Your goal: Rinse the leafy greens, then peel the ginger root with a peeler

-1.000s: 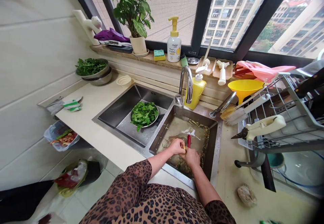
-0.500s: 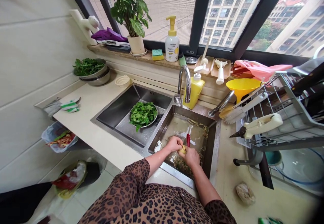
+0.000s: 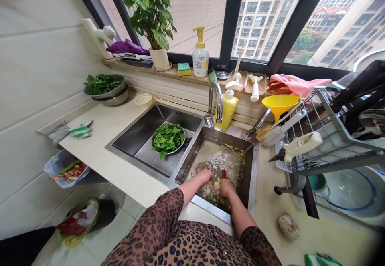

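Both hands are dipped in the cloudy water of the right sink basin (image 3: pixel 255 158). My left hand (image 3: pixel 205 175) is in up to the knuckles, its fingers hidden by ripples. My right hand (image 3: pixel 227 186) is closed round a tool with a red handle (image 3: pixel 223 173); the tool's working end cannot be made out. Between the hands a small yellow piece (image 3: pixel 217 182), perhaps ginger, shows blurred at the water's surface. Which hand touches it I cannot tell. Peelings and green scraps (image 3: pixel 237 149) float along the basin's edges.
Left basin (image 3: pixel 129 131) has a bowl of leafy greens (image 3: pixel 168 138). The faucet (image 3: pixel 219 105) arches over the divider beside a yellow soap bottle (image 3: pixel 226 111). A dish rack (image 3: pixel 337 125) stands right, and a small wrapped bundle (image 3: pixel 288 226) lies on the counter. Stacked bowls (image 3: pixel 116 97) stand left.
Both hands have gone down into the water with the yellow piece and the red-handled tool, and have moved slightly apart. Ripples have spread over the water. The view has shifted a little.
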A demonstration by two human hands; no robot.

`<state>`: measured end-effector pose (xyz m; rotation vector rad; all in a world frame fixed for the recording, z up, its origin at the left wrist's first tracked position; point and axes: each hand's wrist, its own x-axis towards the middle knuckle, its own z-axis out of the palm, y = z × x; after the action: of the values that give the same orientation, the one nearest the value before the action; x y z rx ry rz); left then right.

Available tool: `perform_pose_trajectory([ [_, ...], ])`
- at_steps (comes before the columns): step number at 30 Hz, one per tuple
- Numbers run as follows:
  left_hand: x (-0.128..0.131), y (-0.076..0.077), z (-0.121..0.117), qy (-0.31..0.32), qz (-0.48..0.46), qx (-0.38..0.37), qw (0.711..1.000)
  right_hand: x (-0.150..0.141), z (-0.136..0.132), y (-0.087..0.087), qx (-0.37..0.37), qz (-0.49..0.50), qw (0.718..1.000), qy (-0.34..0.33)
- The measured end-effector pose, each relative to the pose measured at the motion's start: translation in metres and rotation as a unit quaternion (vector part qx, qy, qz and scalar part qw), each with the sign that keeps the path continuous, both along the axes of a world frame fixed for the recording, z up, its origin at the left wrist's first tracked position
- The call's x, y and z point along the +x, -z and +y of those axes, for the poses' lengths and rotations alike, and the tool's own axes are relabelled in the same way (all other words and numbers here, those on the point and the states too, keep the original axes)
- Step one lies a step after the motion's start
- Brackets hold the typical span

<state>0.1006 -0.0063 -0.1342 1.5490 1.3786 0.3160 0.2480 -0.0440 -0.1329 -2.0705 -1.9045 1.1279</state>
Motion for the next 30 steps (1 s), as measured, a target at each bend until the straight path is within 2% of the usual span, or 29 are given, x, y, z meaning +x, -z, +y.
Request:
perform_pose_trajectory([
  [4, -0.012, -0.017, 0.008, -0.048, -0.078, 0.011, 0.996, -0.006, 0.01, -0.008, 0.055, 0.146, 0.987, 0.031],
  [7, -0.018, -0.031, 0.005, -0.06, -0.161, -0.009, 0.985, -0.01, 0.011, -0.012, 0.062, 0.342, 0.936, 0.055],
  [9, -0.018, -0.037, -0.001, -0.08, -0.24, -0.028, 0.967, -0.011, 0.01, -0.012, 0.05, 0.431, 0.898, 0.071],
  [12, -0.014, -0.045, -0.01, -0.125, -0.289, -0.02, 0.949, -0.011, 0.006, -0.01, 0.062, 0.424, 0.899, 0.091],
  [17, 0.0, -0.053, -0.014, -0.135, -0.175, 0.085, 0.972, -0.007, 0.002, -0.016, 0.147, 0.279, 0.948, 0.048],
  [21, 0.003, -0.05, -0.012, -0.118, -0.136, 0.111, 0.977, -0.005, 0.0, -0.027, 0.185, 0.209, 0.96, 0.0],
  [24, -0.001, -0.043, -0.01, -0.122, -0.141, 0.092, 0.978, -0.006, 0.0, -0.028, 0.176, 0.223, 0.959, 0.018],
  [27, -0.006, -0.039, -0.009, -0.124, -0.144, 0.07, 0.979, -0.009, 0.001, -0.025, 0.14, 0.278, 0.949, 0.051],
  [30, -0.007, -0.042, -0.011, -0.063, -0.161, 0.095, 0.98, -0.011, 0.0, -0.026, 0.13, 0.297, 0.944, 0.062],
])
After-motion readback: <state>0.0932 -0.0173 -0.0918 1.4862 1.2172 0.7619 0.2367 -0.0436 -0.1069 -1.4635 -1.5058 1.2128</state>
